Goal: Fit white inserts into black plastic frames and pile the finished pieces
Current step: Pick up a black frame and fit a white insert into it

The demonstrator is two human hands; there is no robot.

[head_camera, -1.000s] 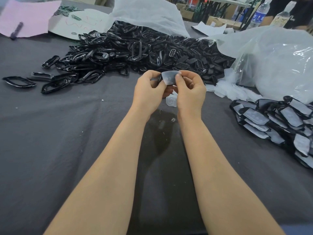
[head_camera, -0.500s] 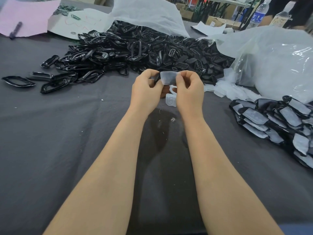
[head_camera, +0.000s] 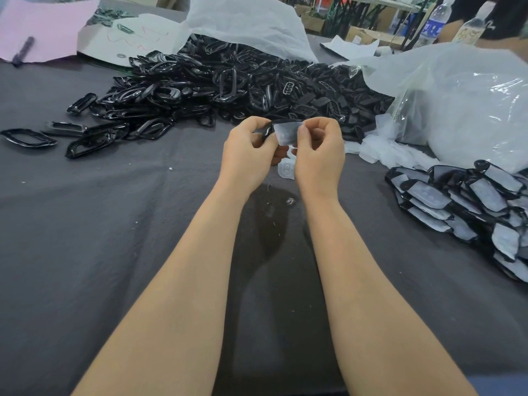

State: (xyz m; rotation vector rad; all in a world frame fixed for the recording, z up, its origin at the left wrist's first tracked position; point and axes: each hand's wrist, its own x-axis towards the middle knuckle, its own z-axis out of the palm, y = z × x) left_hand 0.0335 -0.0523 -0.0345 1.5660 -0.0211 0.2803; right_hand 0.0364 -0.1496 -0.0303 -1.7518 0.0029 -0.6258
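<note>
1. Two hands in view: left hand and right hand, raised together over the grey cloth.
2. Held between them: one black frame and one white insert. One more loose insert flat on the cloth, just near of the hands.
3. Far of the hands, a heap of empty frames, too many to count, with a few strays trailing left.
4. At right, a pile of finished pieces, also too many to count; far of it, a clear bag.
5. Left fingers curled narrowly, pinching the frame's left end, thumb on top.
6. Right fingers curled tight, pinching the white insert's right edge.
7. White insert set against the frame, spanning the gap between both thumbs; whether fully seated, cannot tell.
8. Far left: one pink sheet with one marker on it.
</note>
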